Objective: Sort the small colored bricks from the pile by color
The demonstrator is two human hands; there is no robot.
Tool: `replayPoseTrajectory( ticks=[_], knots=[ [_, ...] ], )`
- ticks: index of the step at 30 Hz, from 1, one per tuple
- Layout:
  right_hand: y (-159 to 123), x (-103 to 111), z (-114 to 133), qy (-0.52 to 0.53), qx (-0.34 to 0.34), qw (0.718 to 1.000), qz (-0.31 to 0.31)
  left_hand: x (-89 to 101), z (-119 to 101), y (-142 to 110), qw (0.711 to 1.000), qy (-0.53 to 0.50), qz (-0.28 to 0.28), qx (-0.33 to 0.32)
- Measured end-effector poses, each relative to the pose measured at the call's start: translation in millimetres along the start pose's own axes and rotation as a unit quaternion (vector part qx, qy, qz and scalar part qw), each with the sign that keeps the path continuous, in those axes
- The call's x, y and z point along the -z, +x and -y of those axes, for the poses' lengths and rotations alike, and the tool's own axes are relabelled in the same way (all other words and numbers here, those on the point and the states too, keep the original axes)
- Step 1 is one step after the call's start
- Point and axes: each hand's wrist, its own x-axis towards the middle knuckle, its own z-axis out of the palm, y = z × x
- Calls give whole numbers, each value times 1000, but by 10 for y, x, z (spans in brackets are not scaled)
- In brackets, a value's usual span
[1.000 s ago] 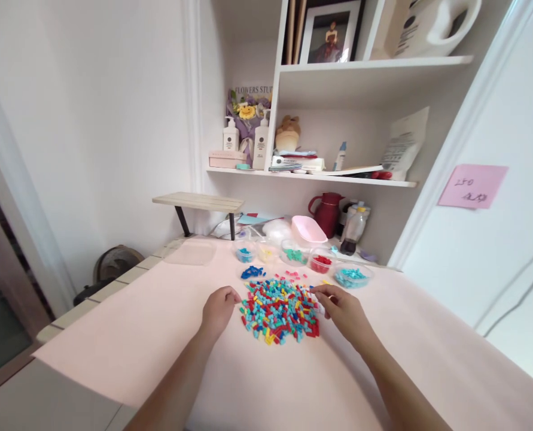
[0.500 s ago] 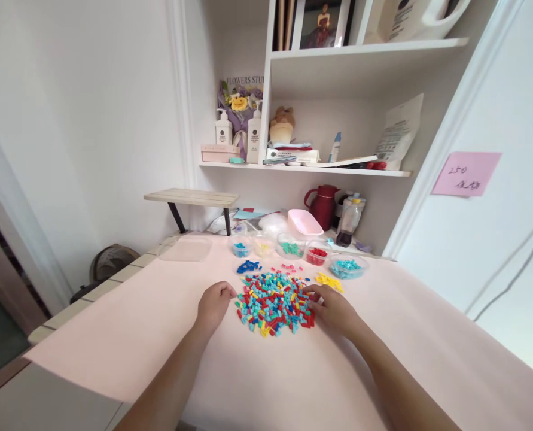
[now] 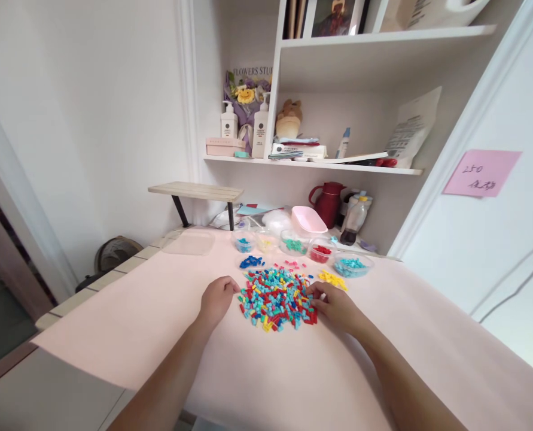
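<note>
A heap of small toy building bricks [image 3: 277,299] in red, light blue, yellow, green and dark blue lies on the pink table cover [image 3: 171,323]. At the heap's left edge is my left hand [image 3: 219,299], its thumb and fingers pinched together; anything between the tips is too small to make out. My right hand [image 3: 335,305] reaches into the right edge of the heap, its fingers curved and thumb apart, touching bricks near some red ones. Behind the heap are loose dark blue bricks [image 3: 251,262], scattered pink bricks [image 3: 291,265] and a small yellow pile [image 3: 332,279].
Clear tubs hold blue [image 3: 243,243], green [image 3: 294,245], red [image 3: 320,253] and turquoise bricks [image 3: 351,266]. A clear lid [image 3: 188,243] lies at the back left by a small wooden stand [image 3: 197,191]. Behind stand a pink basin [image 3: 308,221], red jug [image 3: 329,203] and bottle [image 3: 355,221].
The whole view has shifted slightly as the head moved. Both hands stay at the same edges of the heap, with little visible change in their fingers.
</note>
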Motion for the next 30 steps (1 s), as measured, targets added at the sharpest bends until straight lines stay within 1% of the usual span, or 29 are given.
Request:
replayPoseTrajectory(
  ticks=[6, 15, 24, 30],
  knots=[
    [-10, -10, -3, -1, -8, 1000, -15, -7, 16, -5, 1000, 12, 3, -15],
    [-2, -10, -14, 6, 13, 1000, -11, -17, 44, -14, 999, 25, 8, -38],
    [-2, -19, 16, -9, 0, 1000, -4, -7, 43, -37, 998, 40, 10, -55],
    [0, -23, 18, -12, 4, 1000, -8, 7, 28, -51, 996, 56, 12, -66]
  ],
)
